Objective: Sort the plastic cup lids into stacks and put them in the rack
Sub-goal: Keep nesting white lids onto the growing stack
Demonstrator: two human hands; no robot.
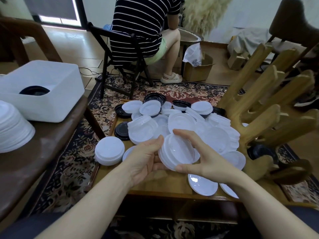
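Both my hands hold a short stack of white lids (177,150) above the low wooden table (165,185). My left hand (146,157) cups the stack from below and the left. My right hand (202,156) pinches it, fingers over the top rim and thumb at the lower edge. Behind it lies a heap of loose white lids (195,125) mixed with black lids (121,131). A neat white stack (109,150) stands at the table's left edge. The wooden rack (255,107) rises at the right, with a black lid (260,150) low in it.
A white bin (51,94) with something dark inside sits on a brown bench (34,161) at left, beside a stack of white lids (12,128). A person in a striped top sits on a black chair (119,54) beyond the table. Two single white lids (202,184) lie near my right wrist.
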